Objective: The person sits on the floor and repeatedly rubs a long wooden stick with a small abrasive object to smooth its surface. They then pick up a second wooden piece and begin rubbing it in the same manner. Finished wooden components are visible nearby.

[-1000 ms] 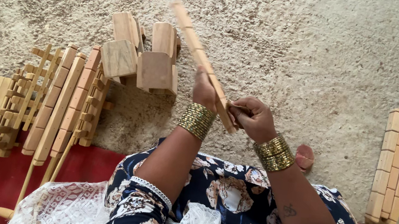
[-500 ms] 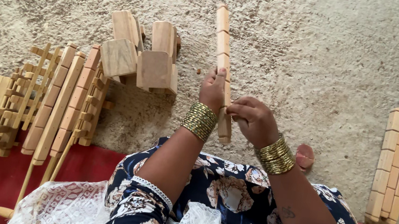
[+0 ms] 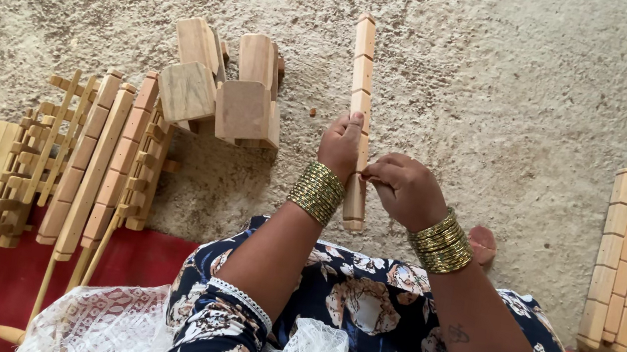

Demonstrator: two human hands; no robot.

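My left hand (image 3: 342, 143) grips the notched wooden rail (image 3: 359, 117), upright just right of the wooden blocks (image 3: 221, 83). Right hand (image 3: 405, 188) pinches something small at its side; fitting seems underway, alignment needed next.

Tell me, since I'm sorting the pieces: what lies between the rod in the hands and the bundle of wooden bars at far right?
In the head view, only the right hand and bare sandy floor lie between the rod and the bundle.
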